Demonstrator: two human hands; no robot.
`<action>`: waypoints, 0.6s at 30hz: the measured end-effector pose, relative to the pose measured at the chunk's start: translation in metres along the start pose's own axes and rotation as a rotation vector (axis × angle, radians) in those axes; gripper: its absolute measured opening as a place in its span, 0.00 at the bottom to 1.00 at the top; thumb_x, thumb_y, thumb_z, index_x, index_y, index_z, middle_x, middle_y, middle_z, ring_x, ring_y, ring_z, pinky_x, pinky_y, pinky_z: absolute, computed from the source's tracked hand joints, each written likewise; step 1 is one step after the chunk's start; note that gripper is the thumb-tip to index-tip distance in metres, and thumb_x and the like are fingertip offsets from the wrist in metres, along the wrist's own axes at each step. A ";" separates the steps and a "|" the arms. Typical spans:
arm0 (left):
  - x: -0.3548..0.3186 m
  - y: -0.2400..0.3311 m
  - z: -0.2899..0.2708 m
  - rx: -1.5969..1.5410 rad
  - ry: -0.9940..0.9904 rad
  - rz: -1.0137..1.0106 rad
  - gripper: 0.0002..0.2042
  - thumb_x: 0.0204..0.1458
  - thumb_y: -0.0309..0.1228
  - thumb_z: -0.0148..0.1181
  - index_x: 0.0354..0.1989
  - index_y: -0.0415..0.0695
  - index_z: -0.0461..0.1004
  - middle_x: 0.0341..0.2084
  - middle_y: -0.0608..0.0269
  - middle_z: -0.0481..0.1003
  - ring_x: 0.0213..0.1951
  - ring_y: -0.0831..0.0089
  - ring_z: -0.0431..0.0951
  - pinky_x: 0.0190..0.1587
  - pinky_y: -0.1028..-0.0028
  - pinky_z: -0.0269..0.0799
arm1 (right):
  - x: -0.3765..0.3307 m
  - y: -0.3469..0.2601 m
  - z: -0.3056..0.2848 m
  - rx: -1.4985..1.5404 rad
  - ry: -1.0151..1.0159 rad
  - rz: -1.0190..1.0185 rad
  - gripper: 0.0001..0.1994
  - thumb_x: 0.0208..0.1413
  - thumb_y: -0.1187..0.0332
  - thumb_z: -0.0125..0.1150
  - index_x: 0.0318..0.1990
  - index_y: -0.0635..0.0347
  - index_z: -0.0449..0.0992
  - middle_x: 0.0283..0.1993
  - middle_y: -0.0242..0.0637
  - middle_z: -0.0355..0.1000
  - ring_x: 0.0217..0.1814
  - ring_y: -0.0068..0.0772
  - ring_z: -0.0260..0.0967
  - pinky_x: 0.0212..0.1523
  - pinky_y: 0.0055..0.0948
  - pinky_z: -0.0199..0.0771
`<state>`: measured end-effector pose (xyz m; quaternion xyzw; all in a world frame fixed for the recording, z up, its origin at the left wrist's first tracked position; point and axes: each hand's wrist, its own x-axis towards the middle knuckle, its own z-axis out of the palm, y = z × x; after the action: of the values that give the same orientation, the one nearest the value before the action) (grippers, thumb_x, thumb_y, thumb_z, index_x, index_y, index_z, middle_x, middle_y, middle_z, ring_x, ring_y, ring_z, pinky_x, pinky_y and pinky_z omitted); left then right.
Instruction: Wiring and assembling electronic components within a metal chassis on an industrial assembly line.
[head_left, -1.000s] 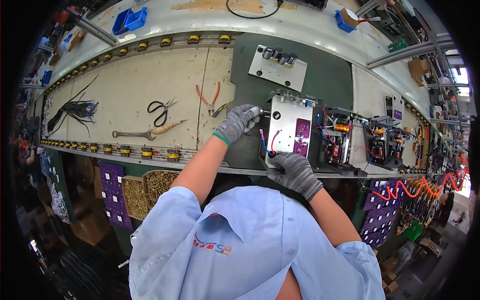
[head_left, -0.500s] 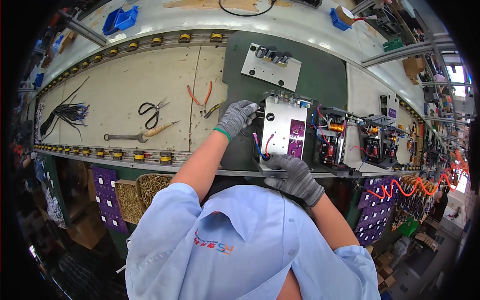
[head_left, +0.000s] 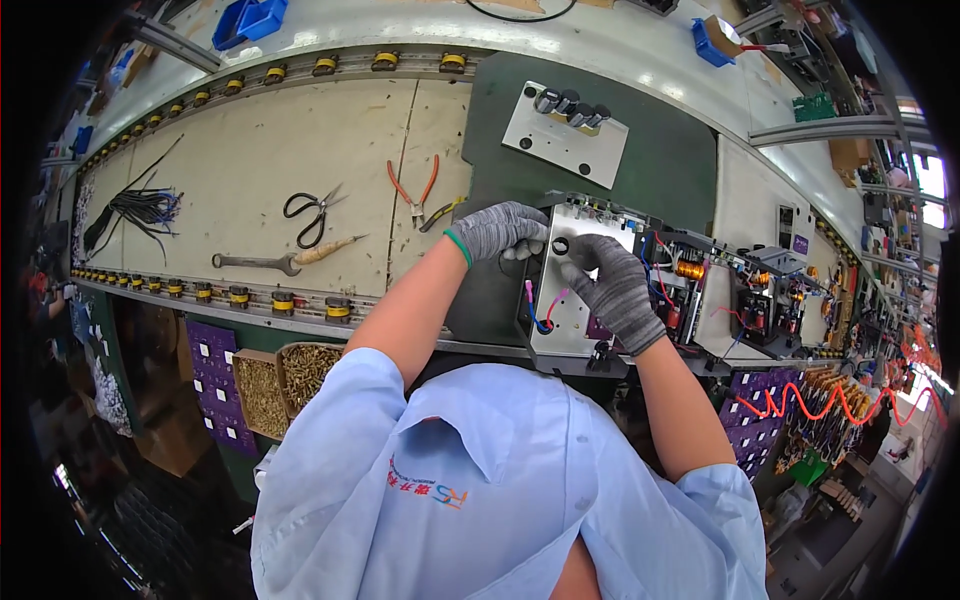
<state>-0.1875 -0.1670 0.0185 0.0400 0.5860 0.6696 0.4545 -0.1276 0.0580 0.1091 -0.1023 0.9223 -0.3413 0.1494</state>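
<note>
A silver metal chassis [head_left: 573,325] with pink and blue wires [head_left: 540,308] lies on a dark green mat [head_left: 650,170] at the bench's near edge. My left hand [head_left: 497,231], in a grey knit glove, rests curled on the chassis's upper left corner. My right hand [head_left: 614,288], also gloved, lies over the chassis top. Its thumb and forefinger pinch a small black ring [head_left: 560,245] right beside my left fingertips.
Left of the mat lie orange-handled pliers [head_left: 414,194], black scissors [head_left: 309,212], a wrench [head_left: 254,262] and a bundle of black ties [head_left: 135,209]. A grey plate with capacitors [head_left: 564,126] sits behind. More open units [head_left: 742,292] stand to the right. Screw boxes [head_left: 285,380] sit below the edge.
My right hand has come up from the chassis's near edge to its top, meeting my left hand with the black ring. The left hand stays at the upper left corner.
</note>
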 end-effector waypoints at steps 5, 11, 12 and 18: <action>0.006 -0.008 -0.010 -0.080 -0.102 0.078 0.12 0.61 0.38 0.57 0.32 0.42 0.76 0.20 0.68 0.72 0.19 0.81 0.68 0.23 0.79 0.63 | 0.027 -0.004 0.011 -0.259 -0.139 0.092 0.24 0.52 0.51 0.71 0.53 0.53 0.77 0.37 0.38 0.80 0.43 0.42 0.79 0.47 0.41 0.79; 0.023 -0.023 -0.011 0.017 0.026 0.043 0.09 0.60 0.36 0.60 0.38 0.42 0.78 0.24 0.70 0.73 0.23 0.83 0.68 0.25 0.79 0.65 | 0.040 -0.007 0.014 -0.307 -0.145 0.102 0.21 0.53 0.50 0.70 0.45 0.56 0.79 0.33 0.41 0.80 0.38 0.45 0.79 0.42 0.43 0.78; 0.025 -0.024 -0.009 0.029 0.030 0.030 0.09 0.60 0.35 0.60 0.38 0.43 0.78 0.24 0.71 0.73 0.23 0.83 0.68 0.25 0.78 0.66 | 0.040 -0.005 0.015 -0.308 -0.116 0.063 0.19 0.56 0.51 0.68 0.43 0.58 0.79 0.32 0.42 0.79 0.37 0.47 0.79 0.41 0.45 0.78; 0.020 -0.027 -0.006 -0.102 -0.036 0.027 0.13 0.62 0.40 0.59 0.36 0.42 0.78 0.23 0.67 0.74 0.20 0.81 0.69 0.22 0.78 0.65 | 0.036 0.019 0.032 -0.236 0.027 0.044 0.18 0.62 0.52 0.61 0.41 0.61 0.78 0.34 0.49 0.78 0.35 0.52 0.78 0.39 0.47 0.77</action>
<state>-0.1876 -0.1606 -0.0151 0.0364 0.5423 0.7038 0.4574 -0.1514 0.0422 0.0658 -0.0942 0.9601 -0.2283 0.1315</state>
